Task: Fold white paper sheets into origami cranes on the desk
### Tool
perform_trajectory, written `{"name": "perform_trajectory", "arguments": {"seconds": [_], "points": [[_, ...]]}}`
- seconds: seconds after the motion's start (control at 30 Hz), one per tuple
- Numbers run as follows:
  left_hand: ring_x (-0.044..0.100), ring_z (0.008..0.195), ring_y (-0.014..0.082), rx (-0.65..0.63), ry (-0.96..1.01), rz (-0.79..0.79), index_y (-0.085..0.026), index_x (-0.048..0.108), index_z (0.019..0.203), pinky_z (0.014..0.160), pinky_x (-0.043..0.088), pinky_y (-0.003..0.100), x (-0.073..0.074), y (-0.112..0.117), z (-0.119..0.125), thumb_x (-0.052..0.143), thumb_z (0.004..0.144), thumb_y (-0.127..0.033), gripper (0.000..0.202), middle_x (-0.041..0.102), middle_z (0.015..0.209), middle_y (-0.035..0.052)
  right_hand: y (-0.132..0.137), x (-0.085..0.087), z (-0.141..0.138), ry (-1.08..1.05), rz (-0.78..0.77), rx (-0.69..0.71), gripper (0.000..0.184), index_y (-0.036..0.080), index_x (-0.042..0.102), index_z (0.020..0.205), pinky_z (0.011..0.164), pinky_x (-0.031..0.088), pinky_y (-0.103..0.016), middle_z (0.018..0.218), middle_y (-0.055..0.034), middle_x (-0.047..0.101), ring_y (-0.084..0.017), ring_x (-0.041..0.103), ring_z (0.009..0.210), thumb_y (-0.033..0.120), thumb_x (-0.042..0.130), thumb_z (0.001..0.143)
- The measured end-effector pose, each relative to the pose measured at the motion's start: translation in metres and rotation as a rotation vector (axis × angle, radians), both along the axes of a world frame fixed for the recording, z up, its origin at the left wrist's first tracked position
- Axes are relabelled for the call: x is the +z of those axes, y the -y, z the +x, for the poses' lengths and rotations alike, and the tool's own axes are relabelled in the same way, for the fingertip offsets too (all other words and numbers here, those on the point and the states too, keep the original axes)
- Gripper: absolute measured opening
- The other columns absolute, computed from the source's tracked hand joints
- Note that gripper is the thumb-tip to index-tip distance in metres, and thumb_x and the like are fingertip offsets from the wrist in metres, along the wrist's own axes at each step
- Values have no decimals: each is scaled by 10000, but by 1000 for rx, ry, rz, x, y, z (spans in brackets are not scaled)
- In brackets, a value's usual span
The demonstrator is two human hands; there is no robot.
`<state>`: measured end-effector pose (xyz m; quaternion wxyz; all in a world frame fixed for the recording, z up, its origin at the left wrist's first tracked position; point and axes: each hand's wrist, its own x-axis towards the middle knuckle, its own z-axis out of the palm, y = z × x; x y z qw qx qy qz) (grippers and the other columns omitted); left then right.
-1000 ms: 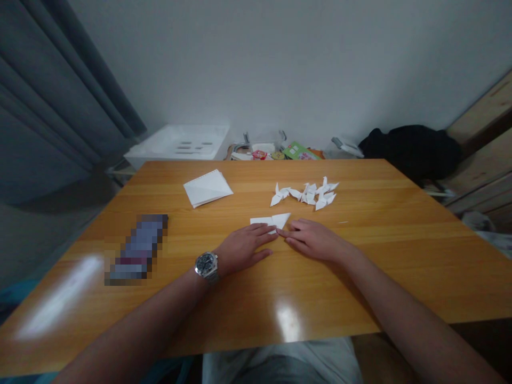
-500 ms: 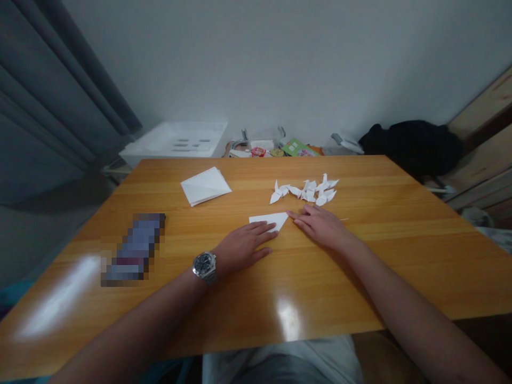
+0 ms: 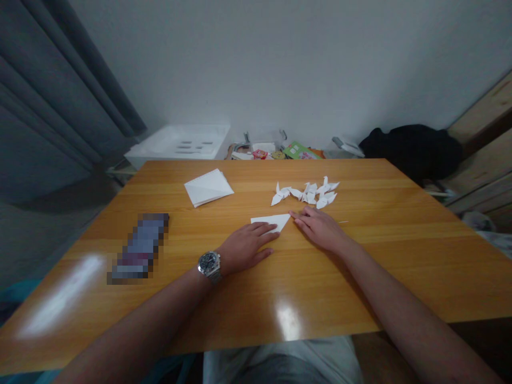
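Note:
A folded white paper (image 3: 282, 223) lies flat on the table in front of me, one pointed corner toward the right. My left hand (image 3: 248, 247), with a metal watch (image 3: 208, 263) on its wrist, rests palm down. Its spread fingers lie over the paper's lower left part and hide it. At the right corner, a fingertip of my right hand (image 3: 318, 229) touches the paper. That hand lies low on the table, with some fingers stretched out and others bent. Just beyond it stand several small folded paper cranes (image 3: 310, 193).
A stack of white paper sheets (image 3: 208, 188) lies at the back left of the wooden table (image 3: 340, 298). On the left is a blurred-out phone (image 3: 140, 245). Behind the table are a white tray-like box (image 3: 184, 140), a green booklet (image 3: 298, 151) and a dark bundle (image 3: 412, 149).
Both hands keep nearly the same place on the folded paper. The whole view has shifted slightly.

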<state>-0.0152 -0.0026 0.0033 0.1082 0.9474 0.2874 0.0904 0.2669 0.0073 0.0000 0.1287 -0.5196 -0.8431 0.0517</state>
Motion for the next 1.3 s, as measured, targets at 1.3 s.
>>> {"name": "perform_trajectory", "arguments": {"seconds": [1.3], "points": [[362, 1450, 259, 0, 3, 4, -267, 520, 1417, 1206, 292, 435, 3, -4, -1, 417, 983, -587, 549, 379, 1578, 80, 7, -9, 3, -4, -251, 180, 568, 331, 315, 1550, 1234, 165, -536, 1638, -21, 219, -275, 140, 1524, 560, 291, 1031]]}}
